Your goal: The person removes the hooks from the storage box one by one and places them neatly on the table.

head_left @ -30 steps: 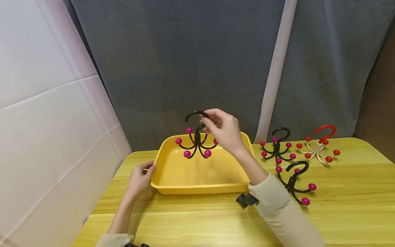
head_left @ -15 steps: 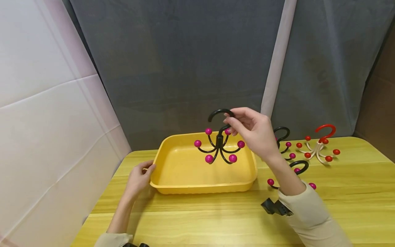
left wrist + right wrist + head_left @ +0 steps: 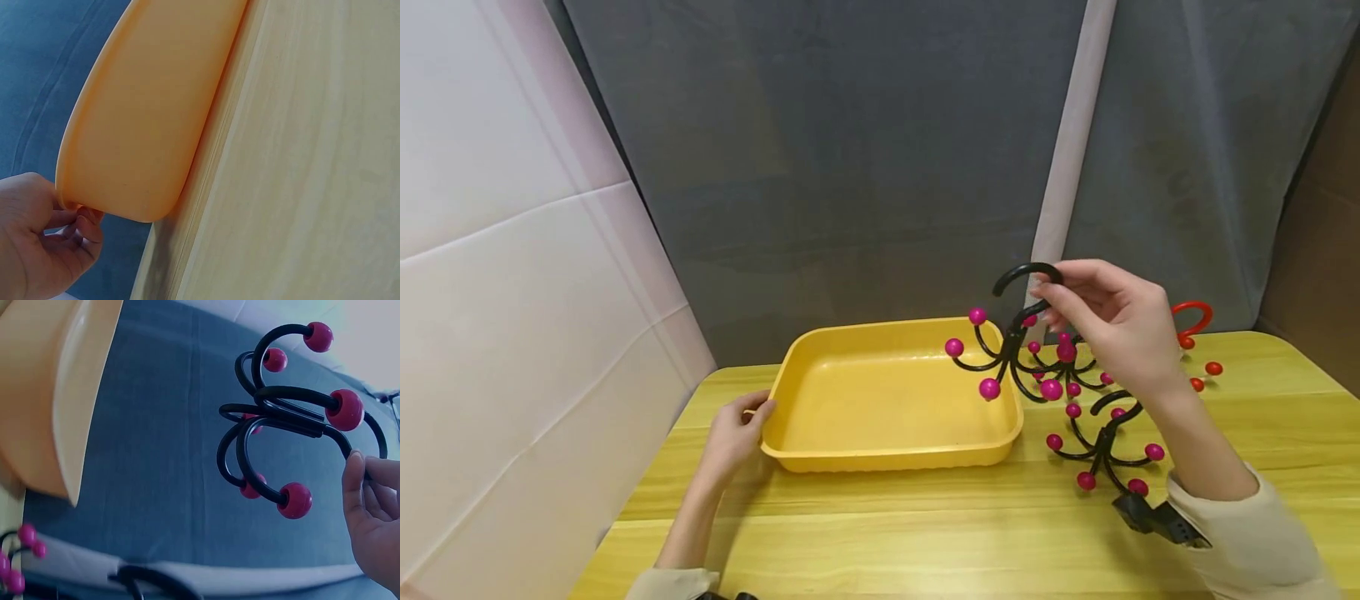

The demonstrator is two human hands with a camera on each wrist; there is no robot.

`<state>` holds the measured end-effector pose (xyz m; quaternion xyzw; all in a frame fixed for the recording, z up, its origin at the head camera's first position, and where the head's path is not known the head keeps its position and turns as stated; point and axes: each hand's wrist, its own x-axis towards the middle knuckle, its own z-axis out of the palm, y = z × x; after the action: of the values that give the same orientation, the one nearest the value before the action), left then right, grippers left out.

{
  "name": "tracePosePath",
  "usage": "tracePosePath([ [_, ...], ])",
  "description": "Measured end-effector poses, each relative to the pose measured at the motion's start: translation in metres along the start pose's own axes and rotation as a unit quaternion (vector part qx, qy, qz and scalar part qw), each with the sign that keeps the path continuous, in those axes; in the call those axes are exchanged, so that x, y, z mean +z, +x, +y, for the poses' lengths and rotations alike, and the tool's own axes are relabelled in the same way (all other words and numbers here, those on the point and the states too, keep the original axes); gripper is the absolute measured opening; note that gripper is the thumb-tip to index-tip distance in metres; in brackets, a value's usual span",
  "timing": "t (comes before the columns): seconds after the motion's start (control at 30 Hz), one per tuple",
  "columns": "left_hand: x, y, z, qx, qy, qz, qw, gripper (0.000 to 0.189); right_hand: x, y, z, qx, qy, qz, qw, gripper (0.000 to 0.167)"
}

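My right hand (image 3: 1116, 321) pinches the hook of a black octopus-style hanger (image 3: 1011, 343) with magenta ball tips. The hanger is held in the air over the right end of a yellow plastic tray (image 3: 895, 461). In the right wrist view, thumb and fingertips hold the hook, and the hanger's curved arms (image 3: 294, 419) spread away from the hand. At the tray's left end, my left hand (image 3: 733, 433) grips the rim. From the left wrist, the hand (image 3: 44, 244) pinches the tray's edge, with some fingertips hidden under the rim.
Two similar black hangers stand right of the tray: one in front (image 3: 1103, 442), another behind (image 3: 1067, 367), partly covered. Farther right, a red-hooked hanger (image 3: 1193, 312) with red balls is mostly hidden by the right hand. A grey curtain (image 3: 850, 167) hangs behind the wooden table (image 3: 880, 542).
My right hand has carried the black hanger rightward, from over the tray's middle to its right end. The left hand and tray have stayed nearly in place.
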<state>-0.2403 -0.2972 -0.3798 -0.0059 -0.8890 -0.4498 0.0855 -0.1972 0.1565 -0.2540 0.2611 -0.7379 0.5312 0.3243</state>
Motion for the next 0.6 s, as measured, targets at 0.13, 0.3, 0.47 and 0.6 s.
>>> tracePosePath([
  [0.13, 0.000, 0.000, -0.001, 0.003, 0.001, 0.001, 1.0000, 0.038, -0.020, -0.005, 0.004, 0.003, -0.034, 0.007, 0.9994, 0.026],
  [0.3, -0.001, -0.001, -0.001, 0.001, -0.004, 0.001, 1.0000, 0.038, -0.045, -0.010, 0.012, 0.008, -0.039, 0.021, 0.9990, 0.027],
  [0.47, -0.003, -0.002, -0.002, 0.001, -0.001, 0.001, 1.0000, 0.038, -0.067, -0.013, 0.020, 0.025, -0.066, 0.042, 0.9966, 0.027],
  [0.6, -0.003, -0.002, -0.002, -0.001, 0.002, 0.002, 1.0000, 0.037, -0.082, -0.016, 0.024, 0.036, -0.107, 0.056, 0.9920, 0.025],
])
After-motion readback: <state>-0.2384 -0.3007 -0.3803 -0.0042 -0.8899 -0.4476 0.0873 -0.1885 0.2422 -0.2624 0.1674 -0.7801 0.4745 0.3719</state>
